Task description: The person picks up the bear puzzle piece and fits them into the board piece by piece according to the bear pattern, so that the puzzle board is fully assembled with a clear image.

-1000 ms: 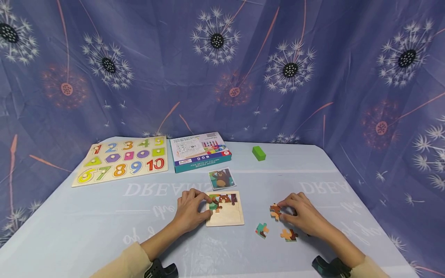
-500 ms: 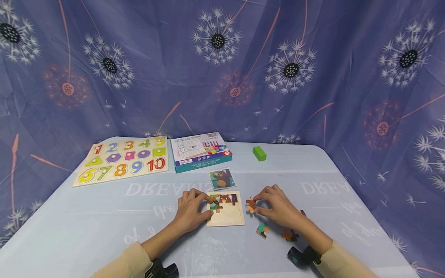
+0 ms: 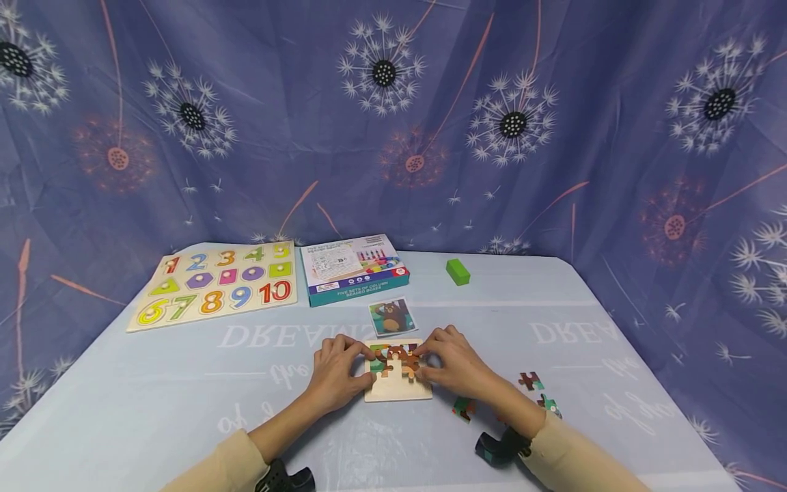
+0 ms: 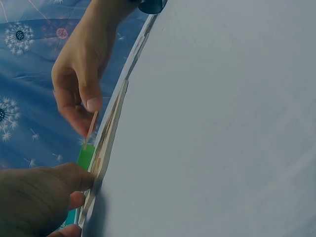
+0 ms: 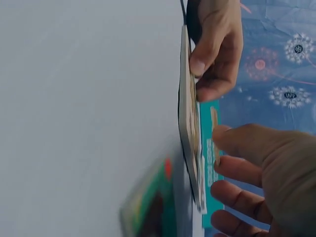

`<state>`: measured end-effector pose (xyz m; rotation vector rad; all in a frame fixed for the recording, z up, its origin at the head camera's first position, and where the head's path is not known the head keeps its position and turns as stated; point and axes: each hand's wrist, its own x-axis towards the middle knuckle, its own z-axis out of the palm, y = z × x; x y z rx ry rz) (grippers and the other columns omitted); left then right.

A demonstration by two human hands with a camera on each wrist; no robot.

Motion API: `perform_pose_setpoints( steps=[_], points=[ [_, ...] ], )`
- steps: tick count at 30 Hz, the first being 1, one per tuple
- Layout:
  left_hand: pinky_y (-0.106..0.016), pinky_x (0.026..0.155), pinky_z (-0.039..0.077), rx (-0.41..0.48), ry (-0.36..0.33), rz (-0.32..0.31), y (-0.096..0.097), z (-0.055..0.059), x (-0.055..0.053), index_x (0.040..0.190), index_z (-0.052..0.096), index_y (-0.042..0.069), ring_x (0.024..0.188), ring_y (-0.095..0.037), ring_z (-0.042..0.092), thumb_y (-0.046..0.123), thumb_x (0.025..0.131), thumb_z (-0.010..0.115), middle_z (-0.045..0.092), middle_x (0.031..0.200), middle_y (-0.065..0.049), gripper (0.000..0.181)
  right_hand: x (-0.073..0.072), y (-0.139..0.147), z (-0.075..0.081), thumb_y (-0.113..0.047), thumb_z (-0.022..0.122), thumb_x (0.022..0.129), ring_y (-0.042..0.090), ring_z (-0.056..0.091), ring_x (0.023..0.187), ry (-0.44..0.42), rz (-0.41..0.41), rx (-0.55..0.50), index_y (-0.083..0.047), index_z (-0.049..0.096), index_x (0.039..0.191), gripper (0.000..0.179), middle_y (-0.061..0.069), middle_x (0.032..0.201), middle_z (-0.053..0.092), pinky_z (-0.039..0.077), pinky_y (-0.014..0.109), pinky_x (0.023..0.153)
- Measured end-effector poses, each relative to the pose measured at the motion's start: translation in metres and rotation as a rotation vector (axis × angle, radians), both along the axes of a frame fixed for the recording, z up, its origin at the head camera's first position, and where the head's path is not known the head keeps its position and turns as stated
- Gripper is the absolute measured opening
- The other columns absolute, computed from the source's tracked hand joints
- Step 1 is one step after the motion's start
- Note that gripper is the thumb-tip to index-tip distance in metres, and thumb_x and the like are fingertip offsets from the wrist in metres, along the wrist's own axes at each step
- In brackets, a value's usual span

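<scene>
A small wooden jigsaw board [image 3: 398, 391] lies in front of me, its upper part holding bear-picture pieces. My left hand [image 3: 335, 374] grips the board's left edge between thumb and fingers. Over the board's right side, my right hand [image 3: 458, 365] pinches a brown and orange puzzle piece [image 3: 410, 367]. The left wrist view shows that piece [image 4: 91, 130] on edge, raised above the board [image 4: 114, 118]. Loose pieces lie to the right, among them a brown-and-red one [image 3: 531, 381], a green one [image 3: 550, 406] and a teal one [image 3: 464, 409]; the right forearm partly hides another.
Behind the board lies a bear picture card [image 3: 392, 316]. Farther back are a number board [image 3: 215, 283], a teal-sided box [image 3: 356, 268] and a green block [image 3: 458, 272]. A dandelion-patterned curtain [image 3: 289, 171] hangs behind the table.
My right hand has carried the brown and orange puzzle piece leftward from among the loose pieces to over the board's right side. My left hand has stayed at the board's left edge.
</scene>
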<state>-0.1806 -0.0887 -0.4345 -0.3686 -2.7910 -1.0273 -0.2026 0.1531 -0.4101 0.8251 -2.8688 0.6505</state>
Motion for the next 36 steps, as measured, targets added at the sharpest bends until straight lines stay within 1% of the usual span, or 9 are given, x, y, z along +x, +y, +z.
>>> perform_pose_setpoints(
  steps=[7, 13, 22, 31, 36],
  points=[
    [-0.049, 0.088, 0.026, -0.003, 0.000, 0.000, 0.000, 0.000, 0.000, 0.089, 0.065, 0.023, 0.100, -0.023, 0.038, 0.022, 0.072, 0.074, 0.050, 0.103, -0.003, 0.019, -0.004, -0.013, -0.004, -0.029, 0.074, 0.077, 0.009, 0.040, 0.087, -0.011, 0.023, -0.002, -0.021, 0.072, 0.100, 0.025, -0.007, 0.095, 0.059, 0.034, 0.034, 0.081],
    [-0.049, 0.088, 0.026, 0.000, 0.005, -0.001, 0.000, 0.000, 0.000, 0.089, 0.065, 0.023, 0.099, -0.023, 0.038, 0.022, 0.072, 0.074, 0.050, 0.103, -0.003, 0.019, -0.005, -0.019, -0.007, -0.032, 0.075, 0.077, 0.009, 0.040, 0.087, -0.021, 0.035, 0.000, -0.022, 0.072, 0.101, 0.026, -0.006, 0.095, 0.060, 0.034, 0.032, 0.079],
    [-0.050, 0.089, 0.026, 0.005, 0.001, 0.001, 0.000, 0.001, 0.000, 0.089, 0.065, 0.023, 0.100, -0.023, 0.038, 0.021, 0.072, 0.074, 0.050, 0.103, -0.003, 0.019, -0.006, -0.021, -0.009, -0.033, 0.075, 0.077, 0.009, 0.039, 0.085, -0.003, 0.037, 0.010, -0.023, 0.073, 0.100, 0.025, -0.007, 0.093, 0.059, 0.034, 0.032, 0.079],
    [-0.049, 0.088, 0.027, -0.011, 0.005, 0.006, 0.000, 0.001, 0.000, 0.089, 0.065, 0.024, 0.099, -0.022, 0.038, 0.023, 0.071, 0.074, 0.051, 0.103, -0.002, 0.019, -0.005, -0.021, -0.009, -0.035, 0.075, 0.077, 0.009, 0.040, 0.086, 0.012, 0.040, 0.043, -0.023, 0.073, 0.099, 0.026, -0.007, 0.094, 0.058, 0.034, 0.033, 0.080],
    [-0.048, 0.087, 0.027, -0.020, 0.005, 0.007, 0.001, 0.001, 0.000, 0.088, 0.066, 0.023, 0.099, -0.022, 0.038, 0.023, 0.071, 0.074, 0.051, 0.102, -0.002, 0.019, -0.005, -0.022, -0.010, -0.035, 0.075, 0.077, 0.010, 0.041, 0.086, 0.012, 0.042, 0.045, -0.022, 0.074, 0.099, 0.026, -0.007, 0.094, 0.058, 0.035, 0.033, 0.080]
  ],
)
